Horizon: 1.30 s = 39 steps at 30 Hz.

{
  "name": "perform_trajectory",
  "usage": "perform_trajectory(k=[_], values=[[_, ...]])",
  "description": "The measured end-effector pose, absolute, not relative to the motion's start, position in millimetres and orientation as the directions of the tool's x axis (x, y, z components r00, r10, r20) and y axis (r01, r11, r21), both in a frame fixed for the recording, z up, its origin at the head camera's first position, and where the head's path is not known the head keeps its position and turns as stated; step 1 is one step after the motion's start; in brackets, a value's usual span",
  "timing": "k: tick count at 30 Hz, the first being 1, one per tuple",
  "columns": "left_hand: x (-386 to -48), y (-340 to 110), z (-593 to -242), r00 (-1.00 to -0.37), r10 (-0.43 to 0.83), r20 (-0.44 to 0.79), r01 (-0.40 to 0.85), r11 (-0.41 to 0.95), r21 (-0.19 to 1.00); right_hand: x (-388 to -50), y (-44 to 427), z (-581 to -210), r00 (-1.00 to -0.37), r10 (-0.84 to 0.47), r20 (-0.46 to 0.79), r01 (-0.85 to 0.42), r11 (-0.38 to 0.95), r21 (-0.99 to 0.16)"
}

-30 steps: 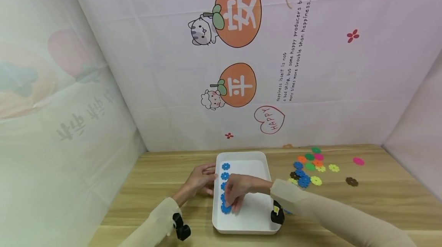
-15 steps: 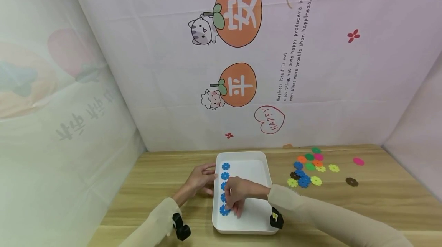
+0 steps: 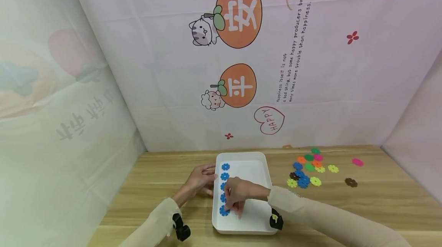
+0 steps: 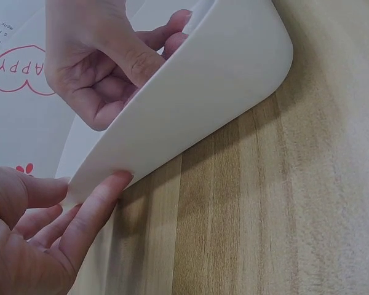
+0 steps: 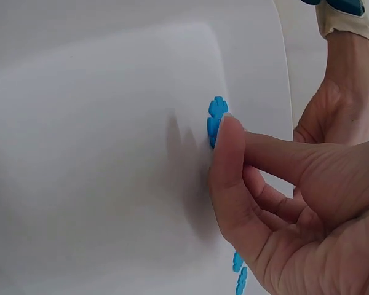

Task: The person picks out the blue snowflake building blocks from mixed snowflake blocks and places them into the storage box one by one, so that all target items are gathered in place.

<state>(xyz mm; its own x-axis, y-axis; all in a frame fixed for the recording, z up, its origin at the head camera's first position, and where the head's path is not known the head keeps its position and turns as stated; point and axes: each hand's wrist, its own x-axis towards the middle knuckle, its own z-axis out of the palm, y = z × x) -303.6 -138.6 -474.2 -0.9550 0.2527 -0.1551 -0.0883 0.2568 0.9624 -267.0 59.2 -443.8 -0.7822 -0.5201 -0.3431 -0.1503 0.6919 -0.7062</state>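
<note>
head view: blue flower-shaped plastic disc (image 3: 223,212), notched edge — in white rectangular tray (image 3: 257,218), pinched and partly covered by right hand (image 3: 237,190); left hand (image 3: 198,180) grips tray rim; multicoloured flower-shaped discs (image 3: 304,181) scattered rightward.

From the head, looks forward and down from farthest off, taking in the printed backdrop (image 3: 321,78) across the upper frame and the white tray (image 3: 255,216) at bottom centre. From the left wrist, looks close and slantwise along the tray's outer side, with the left hand (image 4: 34,239) at lower left, the right hand (image 4: 104,67) at upper left and, shared with the head view, a red heart print (image 4: 17,69) at far upper left. From the right wrist, looks closely down into the tray, sharing both hands with the other two views, right at lower right, left at upper right.
</note>
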Motion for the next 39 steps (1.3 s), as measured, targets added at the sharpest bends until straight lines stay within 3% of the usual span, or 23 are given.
perform_trajectory(k=[17,39], values=[[-300,-139,-473,-0.954,0.253,-0.158,-0.09,0.258,0.962,-285,88,-426,-0.777,-0.565,-0.276,-0.199,0.637,-0.745],[-301,-136,-473,-0.956,0.248,-0.157,-0.092,0.254,0.963,-303,187,-421,-0.793,-0.585,-0.172,-0.221,0.538,-0.813]])
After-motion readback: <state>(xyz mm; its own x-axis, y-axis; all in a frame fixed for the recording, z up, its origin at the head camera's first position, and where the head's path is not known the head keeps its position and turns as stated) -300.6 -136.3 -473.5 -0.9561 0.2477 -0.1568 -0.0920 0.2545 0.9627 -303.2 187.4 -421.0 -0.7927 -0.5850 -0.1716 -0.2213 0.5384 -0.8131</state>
